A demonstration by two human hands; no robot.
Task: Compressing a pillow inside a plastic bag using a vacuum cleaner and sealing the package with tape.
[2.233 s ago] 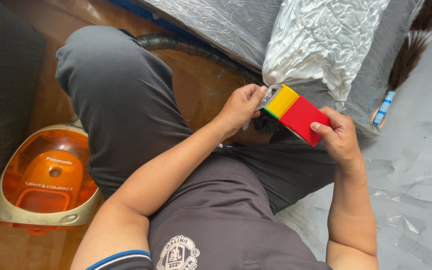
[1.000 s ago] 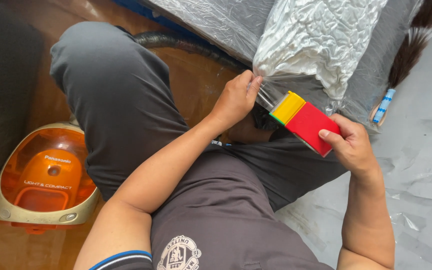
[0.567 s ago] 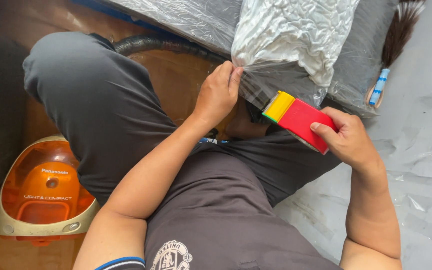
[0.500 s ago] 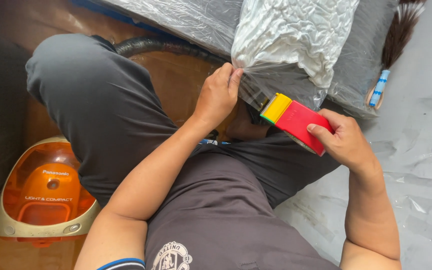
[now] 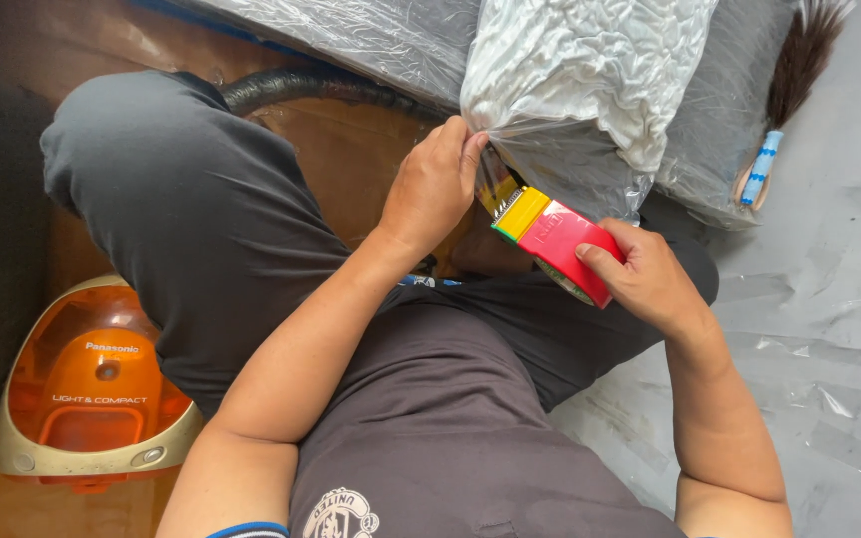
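My right hand [image 5: 647, 278] grips a red and yellow tape dispenser [image 5: 553, 237], its toothed yellow end pointing up at a clear plastic bag [image 5: 590, 90] stuffed with white crumpled fabric. A strip of clear tape runs from the dispenser to the bag's lower left edge. My left hand [image 5: 434, 185] presses fingers and thumb on that edge where the tape meets the plastic. I sit on the floor with my knees bent, in dark grey trousers.
An orange and cream canister vacuum cleaner [image 5: 92, 389] stands on the brown floor at the left, its black ribbed hose [image 5: 321, 88] curving behind my knee. A larger plastic-wrapped bundle [image 5: 351, 35] lies behind. A brush with dark bristles [image 5: 784, 85] rests at the right on grey sheeting.
My left hand rose from beside the dispenser to the bag's edge and pinched it. My right hand pulled the dispenser slightly down and away, and tape stretched out between them.
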